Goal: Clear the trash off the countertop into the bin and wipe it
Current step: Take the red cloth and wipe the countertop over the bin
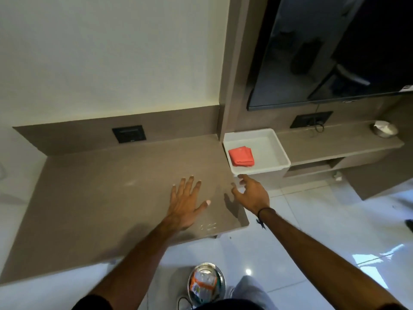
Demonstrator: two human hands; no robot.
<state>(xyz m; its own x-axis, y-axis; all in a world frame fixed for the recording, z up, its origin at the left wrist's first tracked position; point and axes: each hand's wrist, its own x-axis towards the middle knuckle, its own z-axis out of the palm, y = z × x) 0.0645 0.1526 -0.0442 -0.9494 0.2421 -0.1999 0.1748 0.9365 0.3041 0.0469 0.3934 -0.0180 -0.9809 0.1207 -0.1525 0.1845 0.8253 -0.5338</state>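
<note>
Looking down at the table (93, 198), I saw its brown top was bare, with only some faint smears near the front right corner. The trash sat in the bin (206, 281) on the floor by my feet, a shiny metal one with crumpled wrappers inside. The red cloth (241, 156) lay folded in a white tray (277, 142) just off the table's right edge. My left hand (186, 202) was flat over the tabletop, fingers spread, gripping nothing. My right hand (252, 193) hung loose and empty near the tray's front corner, fingers slack. A dark TV (335, 52) hung on the wall above a lower shelf (335, 142).
</note>
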